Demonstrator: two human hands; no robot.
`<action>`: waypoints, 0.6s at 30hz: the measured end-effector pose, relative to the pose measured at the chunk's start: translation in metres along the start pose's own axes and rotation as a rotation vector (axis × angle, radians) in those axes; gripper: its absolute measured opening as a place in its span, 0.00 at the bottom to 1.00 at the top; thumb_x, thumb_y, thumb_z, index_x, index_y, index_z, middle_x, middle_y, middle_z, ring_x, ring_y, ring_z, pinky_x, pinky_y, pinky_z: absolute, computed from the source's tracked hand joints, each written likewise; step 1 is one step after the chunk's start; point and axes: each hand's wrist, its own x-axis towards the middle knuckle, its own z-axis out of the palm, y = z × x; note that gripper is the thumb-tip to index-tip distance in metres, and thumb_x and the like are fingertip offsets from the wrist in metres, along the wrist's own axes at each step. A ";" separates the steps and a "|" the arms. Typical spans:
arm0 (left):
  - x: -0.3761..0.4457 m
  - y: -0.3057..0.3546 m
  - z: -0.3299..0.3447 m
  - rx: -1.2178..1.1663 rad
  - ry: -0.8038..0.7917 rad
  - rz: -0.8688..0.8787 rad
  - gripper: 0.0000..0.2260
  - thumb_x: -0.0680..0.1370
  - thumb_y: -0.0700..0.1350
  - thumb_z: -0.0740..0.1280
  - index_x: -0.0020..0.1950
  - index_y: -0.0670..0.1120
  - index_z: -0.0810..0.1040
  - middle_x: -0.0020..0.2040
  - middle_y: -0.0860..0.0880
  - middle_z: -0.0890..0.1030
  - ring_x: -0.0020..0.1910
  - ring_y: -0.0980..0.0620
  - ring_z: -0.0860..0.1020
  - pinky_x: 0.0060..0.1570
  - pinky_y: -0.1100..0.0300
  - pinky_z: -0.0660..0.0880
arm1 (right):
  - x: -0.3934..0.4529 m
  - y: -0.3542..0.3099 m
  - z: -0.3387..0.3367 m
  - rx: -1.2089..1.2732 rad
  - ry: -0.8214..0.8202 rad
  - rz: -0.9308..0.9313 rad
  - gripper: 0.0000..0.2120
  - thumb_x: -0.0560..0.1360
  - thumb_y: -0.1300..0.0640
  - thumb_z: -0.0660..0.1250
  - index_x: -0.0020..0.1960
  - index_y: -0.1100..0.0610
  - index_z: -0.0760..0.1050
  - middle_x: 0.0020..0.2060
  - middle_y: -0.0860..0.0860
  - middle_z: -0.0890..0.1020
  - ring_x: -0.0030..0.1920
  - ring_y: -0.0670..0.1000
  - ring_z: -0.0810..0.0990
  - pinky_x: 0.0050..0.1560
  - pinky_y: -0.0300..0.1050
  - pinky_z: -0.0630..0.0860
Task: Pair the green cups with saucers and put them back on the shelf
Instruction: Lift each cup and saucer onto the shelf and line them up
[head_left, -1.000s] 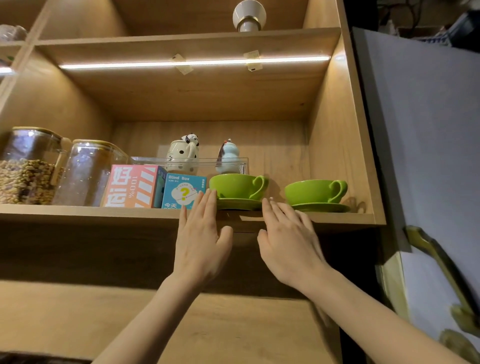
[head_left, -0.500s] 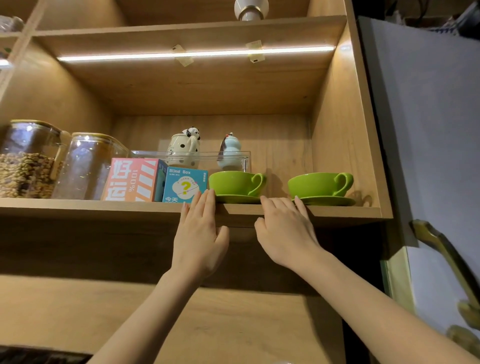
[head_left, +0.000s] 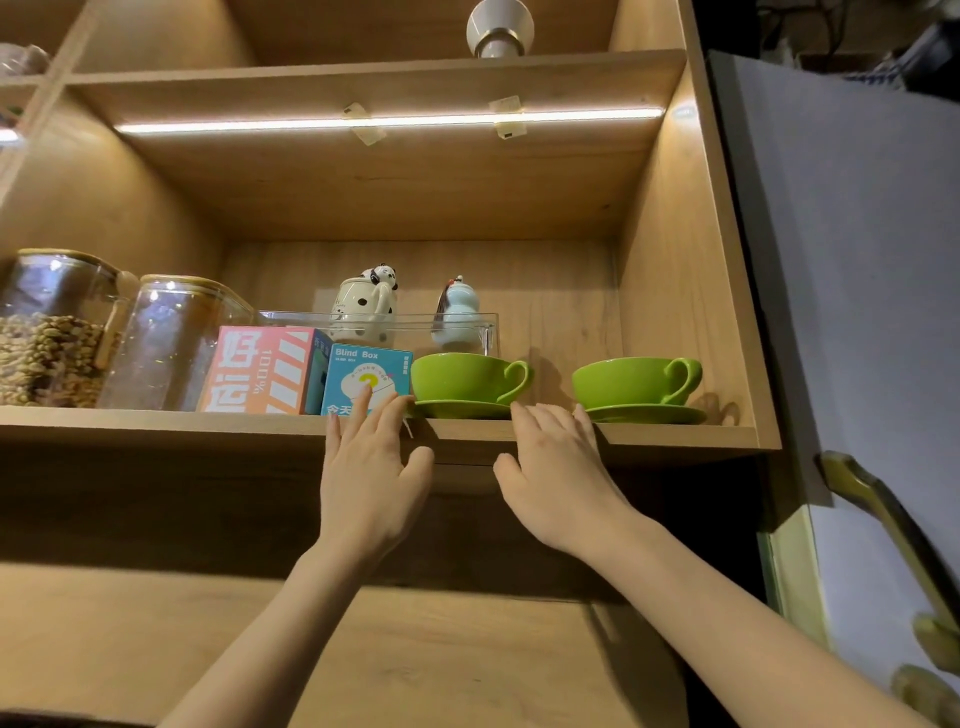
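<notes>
Shelf (head_left: 156, 423) space sets the layout: jars (head_left: 62, 332) and boxes (head_left: 260, 369) fill the left, so both green pairs stand at the right. Each cup sits centred on its saucer, handle turned right: the left cup (head_left: 462, 376) on its saucer (head_left: 457, 409) just beside the blue box, the right cup (head_left: 628, 382) near the side wall. Both hands are spread and empty, left hand (head_left: 371, 467) and right hand (head_left: 558, 473) flanking the left saucer's near rim, probably to square it.
</notes>
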 end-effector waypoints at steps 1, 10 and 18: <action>-0.001 0.001 0.000 0.009 0.013 0.011 0.29 0.69 0.50 0.51 0.70 0.47 0.63 0.74 0.47 0.63 0.76 0.51 0.49 0.73 0.54 0.39 | 0.003 -0.001 -0.001 -0.007 -0.014 0.010 0.24 0.78 0.53 0.52 0.72 0.60 0.56 0.71 0.56 0.65 0.72 0.55 0.58 0.76 0.54 0.44; -0.011 0.015 0.004 -0.021 0.074 0.025 0.30 0.70 0.50 0.51 0.73 0.49 0.59 0.74 0.50 0.62 0.75 0.53 0.55 0.70 0.59 0.37 | 0.015 -0.002 -0.016 -0.044 -0.074 0.050 0.13 0.77 0.57 0.54 0.53 0.63 0.72 0.54 0.60 0.77 0.58 0.58 0.71 0.60 0.52 0.68; -0.018 0.020 0.014 -0.047 0.081 0.080 0.30 0.71 0.50 0.52 0.74 0.51 0.56 0.76 0.53 0.59 0.75 0.55 0.54 0.70 0.62 0.39 | 0.022 -0.003 -0.009 -0.123 -0.077 0.103 0.12 0.74 0.59 0.57 0.54 0.63 0.71 0.57 0.60 0.75 0.60 0.60 0.69 0.62 0.52 0.64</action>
